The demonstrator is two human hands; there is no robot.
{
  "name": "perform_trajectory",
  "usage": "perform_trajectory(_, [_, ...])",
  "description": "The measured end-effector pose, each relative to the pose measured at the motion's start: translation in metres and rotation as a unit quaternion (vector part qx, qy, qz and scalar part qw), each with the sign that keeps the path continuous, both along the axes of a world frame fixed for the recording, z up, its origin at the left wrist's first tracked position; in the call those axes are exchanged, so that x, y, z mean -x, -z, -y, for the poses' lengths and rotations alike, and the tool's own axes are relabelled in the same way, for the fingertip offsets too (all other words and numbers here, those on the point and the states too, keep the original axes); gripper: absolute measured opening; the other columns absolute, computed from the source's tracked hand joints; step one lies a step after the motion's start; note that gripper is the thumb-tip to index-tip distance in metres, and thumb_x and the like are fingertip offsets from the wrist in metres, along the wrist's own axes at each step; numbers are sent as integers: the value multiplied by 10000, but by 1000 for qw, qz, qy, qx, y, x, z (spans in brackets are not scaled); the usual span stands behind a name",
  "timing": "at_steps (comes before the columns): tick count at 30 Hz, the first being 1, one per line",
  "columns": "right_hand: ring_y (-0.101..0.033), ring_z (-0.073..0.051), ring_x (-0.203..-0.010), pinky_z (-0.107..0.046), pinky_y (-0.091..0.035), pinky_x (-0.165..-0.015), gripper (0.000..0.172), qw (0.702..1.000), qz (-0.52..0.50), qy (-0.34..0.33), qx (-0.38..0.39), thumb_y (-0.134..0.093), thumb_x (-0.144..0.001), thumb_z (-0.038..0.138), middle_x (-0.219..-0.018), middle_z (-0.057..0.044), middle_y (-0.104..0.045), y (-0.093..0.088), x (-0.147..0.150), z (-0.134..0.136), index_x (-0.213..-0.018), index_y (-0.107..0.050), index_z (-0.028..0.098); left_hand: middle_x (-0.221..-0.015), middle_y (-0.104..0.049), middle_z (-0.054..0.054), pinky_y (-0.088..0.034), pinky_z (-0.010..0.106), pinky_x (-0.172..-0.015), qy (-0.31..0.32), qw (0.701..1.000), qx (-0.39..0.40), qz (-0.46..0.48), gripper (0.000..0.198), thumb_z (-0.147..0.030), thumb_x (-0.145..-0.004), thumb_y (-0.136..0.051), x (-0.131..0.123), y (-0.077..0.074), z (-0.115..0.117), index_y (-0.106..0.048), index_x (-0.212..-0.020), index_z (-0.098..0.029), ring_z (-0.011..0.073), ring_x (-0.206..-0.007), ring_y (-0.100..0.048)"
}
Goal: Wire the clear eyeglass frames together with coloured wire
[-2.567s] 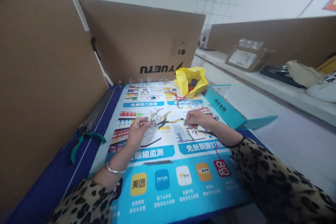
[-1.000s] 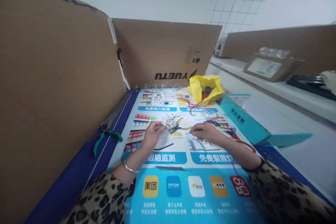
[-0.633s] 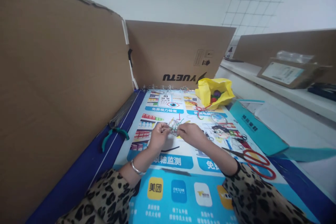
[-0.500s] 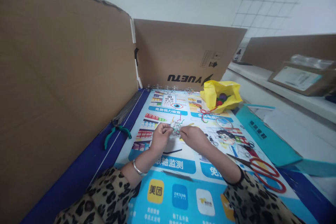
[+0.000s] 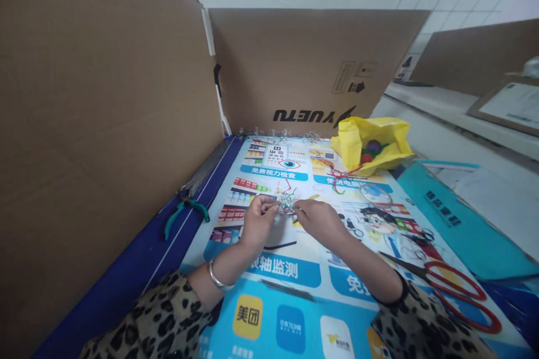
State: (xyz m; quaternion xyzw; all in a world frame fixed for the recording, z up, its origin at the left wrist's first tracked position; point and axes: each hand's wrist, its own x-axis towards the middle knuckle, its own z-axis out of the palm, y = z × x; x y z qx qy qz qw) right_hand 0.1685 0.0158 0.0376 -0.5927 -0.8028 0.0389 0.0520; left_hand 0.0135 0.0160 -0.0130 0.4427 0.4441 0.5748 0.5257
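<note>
Between my two hands is a small tangled piece of silvery wire (image 5: pixel 287 200) with thin red, green and yellow strands sticking out. My left hand (image 5: pixel 260 219) pinches its left side with thumb and forefinger. From the right, my right hand (image 5: pixel 316 219) is closed in a pinch at the piece's other edge. The fingertips hide the exact points of grip. Beneath lies a printed poster sheet (image 5: pixel 290 308). A short dark strip (image 5: pixel 280 245) rests on it just below my hands.
Teal-handled pliers (image 5: pixel 185 214) and a bundle of thin wires (image 5: pixel 206 168) lie left. Right are red-handled scissors (image 5: pixel 455 286), a clear ring (image 5: pixel 376 195), red cord (image 5: pixel 339 178) and a yellow bag (image 5: pixel 374 143) holding coloured yarn-like balls. Cardboard walls (image 5: pixel 311 67) stand behind and left.
The view has shifted slightly, so the bag and scissors sit farther right. My right hand has drawn slightly away from my left; both stay at the wire piece.
</note>
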Motion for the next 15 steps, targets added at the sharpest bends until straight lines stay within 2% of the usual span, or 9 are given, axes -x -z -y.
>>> perform_trajectory(4, [-629, -180, -824, -244, -350, -617, 237, 1000, -13, -4, -13, -402, -869, 248, -881, -37, -688, -1, 6, 5, -852, -636, 214, -843, -666, 42, -445, 244, -709, -7, 998, -24, -58, 141, -225, -723, -607, -1, -2, 3, -531, -829, -172, 148, -809, -622])
perform_trajectory(9, [-635, -183, -830, -246, -377, -648, 217, 998, -38, -3, -42, -433, -867, 271, -879, -36, -690, 6, 11, 8, -853, -642, 214, -837, -655, 37, -442, 235, -670, -11, 990, -44, -133, 109, -207, -731, -588, -3, -6, 7, -552, -827, -170, 145, -786, -613])
perform_trajectory(15, [-651, -183, -768, -248, -393, -618, 220, 993, -64, 0, -95, -428, -888, 306, -877, -40, -703, 15, 13, 10, -999, -595, 215, -804, -650, 27, -444, 229, -682, -13, 990, -48, -129, 105, -189, -730, -586, -3, -8, 8, -547, -825, -169, 136, -769, -613])
